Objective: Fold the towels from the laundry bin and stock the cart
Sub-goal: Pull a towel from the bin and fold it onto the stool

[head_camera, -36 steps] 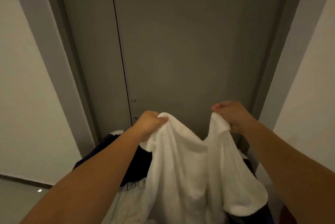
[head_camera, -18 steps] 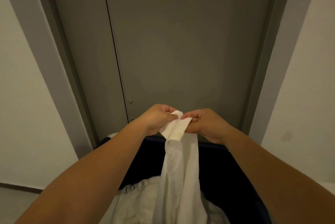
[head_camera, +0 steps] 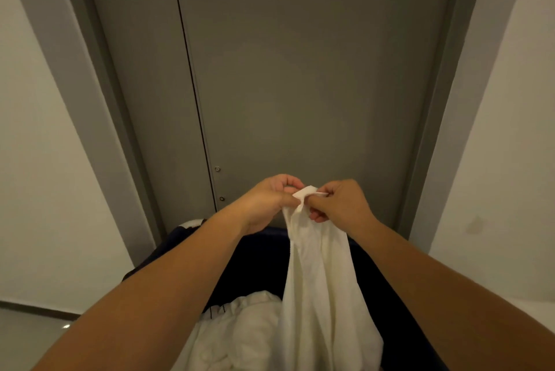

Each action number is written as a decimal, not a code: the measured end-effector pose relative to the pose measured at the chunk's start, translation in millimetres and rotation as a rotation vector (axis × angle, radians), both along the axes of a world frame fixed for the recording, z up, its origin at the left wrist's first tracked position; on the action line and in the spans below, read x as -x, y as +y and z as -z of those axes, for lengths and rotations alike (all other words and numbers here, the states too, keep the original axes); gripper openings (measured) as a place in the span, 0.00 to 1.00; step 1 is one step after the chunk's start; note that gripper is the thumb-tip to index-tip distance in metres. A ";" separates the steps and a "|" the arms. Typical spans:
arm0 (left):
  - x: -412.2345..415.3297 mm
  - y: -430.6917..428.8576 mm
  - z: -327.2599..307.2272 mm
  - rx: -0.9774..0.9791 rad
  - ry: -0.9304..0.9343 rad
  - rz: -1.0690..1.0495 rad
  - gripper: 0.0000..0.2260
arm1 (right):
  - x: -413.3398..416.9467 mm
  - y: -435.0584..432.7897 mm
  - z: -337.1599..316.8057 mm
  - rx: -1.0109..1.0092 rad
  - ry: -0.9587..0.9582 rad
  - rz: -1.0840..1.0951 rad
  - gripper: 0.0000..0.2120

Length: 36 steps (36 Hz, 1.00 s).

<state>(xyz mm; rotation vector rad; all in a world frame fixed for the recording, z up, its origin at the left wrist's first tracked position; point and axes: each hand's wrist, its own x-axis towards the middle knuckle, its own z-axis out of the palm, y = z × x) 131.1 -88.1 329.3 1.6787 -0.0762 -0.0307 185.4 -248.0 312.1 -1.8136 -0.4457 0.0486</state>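
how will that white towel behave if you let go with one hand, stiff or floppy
Probably very floppy: the white towel hangs in limp folds from where the left hand and right hand pinch its top. It likely isn't slippery, since the fingers alone hold it. Released, it would probably drop into the laundry bin.

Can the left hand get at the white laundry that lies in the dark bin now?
Probably not at once: the left hand pinches the towel top together with the right hand. The pile lies uncovered just below, so once it lets go, the way looks free.
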 end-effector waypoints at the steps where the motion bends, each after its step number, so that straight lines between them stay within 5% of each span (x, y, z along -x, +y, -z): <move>1: 2.3 -1.6 1.9 -0.014 -0.013 0.006 0.14 | -0.2 -0.3 0.3 0.007 -0.008 0.008 0.06; 6: 5.9 -4.7 12.2 -0.145 -0.075 0.041 0.23 | -0.3 -2.7 0.3 0.032 -0.040 0.043 0.05; 13: 0.3 -10.5 20.3 -0.170 -0.232 -0.218 0.10 | -3.5 -2.1 0.9 0.014 -0.044 0.030 0.06; 21: -7.6 -8.8 16.1 -0.261 -0.282 -0.309 0.11 | -17.6 -13.9 1.8 0.371 -0.294 0.032 0.10; 30: -13.1 -17.0 11.8 -0.250 -0.280 -0.268 0.18 | -14.8 -16.1 -12.9 0.227 -0.419 -0.137 0.13; 36: -15.0 -23.6 16.1 -0.303 -0.275 -0.270 0.18 | -15.1 -16.5 -17.0 0.337 -0.544 -0.192 0.04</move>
